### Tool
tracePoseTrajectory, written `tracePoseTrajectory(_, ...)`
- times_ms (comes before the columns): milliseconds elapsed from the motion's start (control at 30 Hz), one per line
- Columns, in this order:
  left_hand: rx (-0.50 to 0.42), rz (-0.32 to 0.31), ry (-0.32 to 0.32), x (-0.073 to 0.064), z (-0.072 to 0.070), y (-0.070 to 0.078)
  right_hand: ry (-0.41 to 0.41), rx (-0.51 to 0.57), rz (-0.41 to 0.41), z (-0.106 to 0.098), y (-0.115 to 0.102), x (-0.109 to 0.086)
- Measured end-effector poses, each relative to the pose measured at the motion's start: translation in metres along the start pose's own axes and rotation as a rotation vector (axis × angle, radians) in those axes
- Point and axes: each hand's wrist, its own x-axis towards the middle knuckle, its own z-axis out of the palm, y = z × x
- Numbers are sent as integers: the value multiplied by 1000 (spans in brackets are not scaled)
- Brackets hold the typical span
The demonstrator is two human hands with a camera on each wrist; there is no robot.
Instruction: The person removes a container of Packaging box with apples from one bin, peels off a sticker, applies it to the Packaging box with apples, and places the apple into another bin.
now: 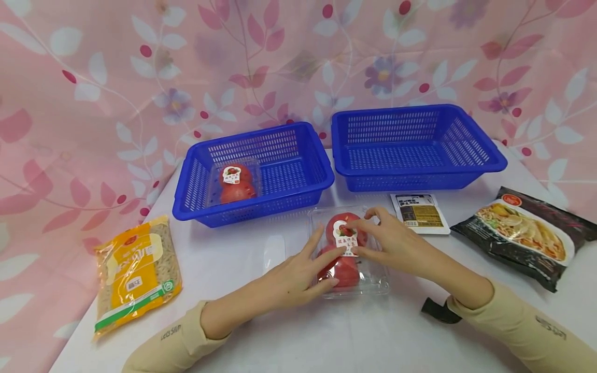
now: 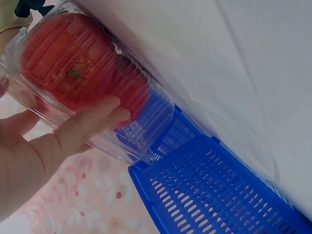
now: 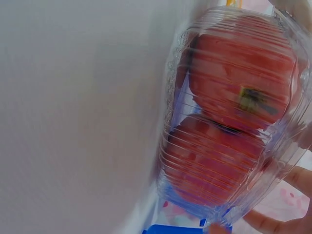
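Where the white table lies nearest the person, two cream sleeves reach in, the left one printed with small writing that looks like "LECS SUN", though it is too small to be sure. The left hand rests with spread, straight fingers against the left side and top of a clear clamshell of tomatoes, while the right hand touches the box's right side with relaxed fingers, the fingertips lying on the lid by the label; neither hand is curled around it. The clamshell sits on the table just in front of the two baskets, its long axis running away from the person, with two red tomatoes in line, one near and one far. A white sticker on the lid shows a tomato picture and red characters too small to read.

To the left lies a yellow bag of noodles; its writing is illegible. To the right lie a small white-edged packet with a dark label and a black instant-noodle packet picturing a noodle dish.

Farther back, the left blue basket holds a second tomato clamshell with the same sticker. The right blue basket stands beside it, before a pink floral curtain.
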Motion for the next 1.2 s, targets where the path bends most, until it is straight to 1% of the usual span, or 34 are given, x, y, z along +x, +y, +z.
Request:
tracePoseTrajectory(167, -12, 64, 24, 0, 2, -1, -65, 81, 63, 0, -2, -1)
tracePoseTrajectory(267, -20, 71, 40, 0, 1, -2, -75, 123, 88, 1, -4, -1)
tracePoseTrajectory(500, -13, 53, 90, 1, -3, -1, -5, 124, 53, 6, -5, 1)
tracePoseTrajectory(667, 15, 64, 109, -1, -4, 0, 27, 127, 56, 7, -7, -1)
tracePoseTrajectory(733, 27, 76, 130, -3, -6, 0, 50, 125, 56, 5, -9, -2)
tracePoseTrajectory(833, 51, 124, 177, -6, -9, 0, 93, 120, 41, 0, -12, -3)
tracePoseTrajectory(1000, 88, 236, 255, -10, -15, 0, 139, 103, 13, -11, -17, -5)
tracePoseTrajectory(1100, 83, 270, 300, -11, -17, 1, 137, 105, 16, -17, -21, -6)
tracePoseTrajectory(1200, 76, 275, 340, -13, -22, 5, 146, 104, 7, -23, -25, -8)
